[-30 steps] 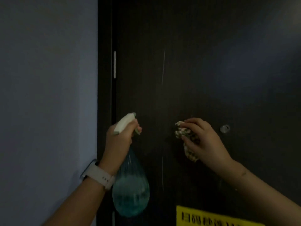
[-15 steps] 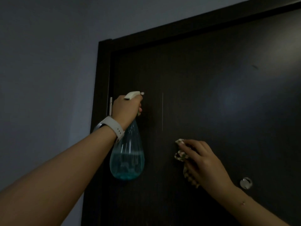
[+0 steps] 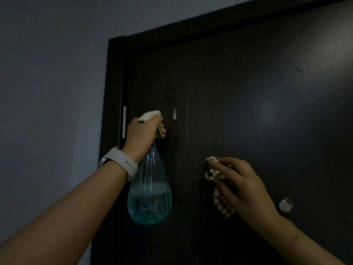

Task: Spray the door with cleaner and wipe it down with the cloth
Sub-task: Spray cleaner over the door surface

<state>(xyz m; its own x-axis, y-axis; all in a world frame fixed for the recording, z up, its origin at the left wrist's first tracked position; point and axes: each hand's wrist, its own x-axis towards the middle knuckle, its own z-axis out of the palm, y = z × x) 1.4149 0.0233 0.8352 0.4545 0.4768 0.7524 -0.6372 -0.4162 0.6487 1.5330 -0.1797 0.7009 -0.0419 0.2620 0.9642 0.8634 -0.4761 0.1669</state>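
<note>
Trigger sprayer (image 3: 149,169) raised in left hand (image 3: 143,134), fingers curled round neck and trigger, nozzle aimed at upper left part of dark door (image 3: 248,115), close to the panel. Probably held that near to keep mist on the panel and off the wall (image 3: 53,92). Fresh wet spots and a short run (image 3: 173,111) just ahead of and above nozzle, so spraying looks underway. Bottle roughly a third full of blue cleaner, hanging below the fist; weight carried by the neck grip.

Right hand (image 3: 240,186) clamped on bunched checked cloth (image 3: 217,186), fingers curled over it, held against or just off the door lower right of the spray patch; contact not resolvable. Likely parked there ready to catch drips and start wiping at once.

Hands well apart, one per tool, no swap needed.

Hinge (image 3: 124,122) at frame edge beside left hand. Peephole-like fitting (image 3: 285,205) right of cloth. White watch (image 3: 122,163) on left wrist.

Risk: run reaching lower panel before cloth arrives. Lighting dim, so streaks hard to judge.
</note>
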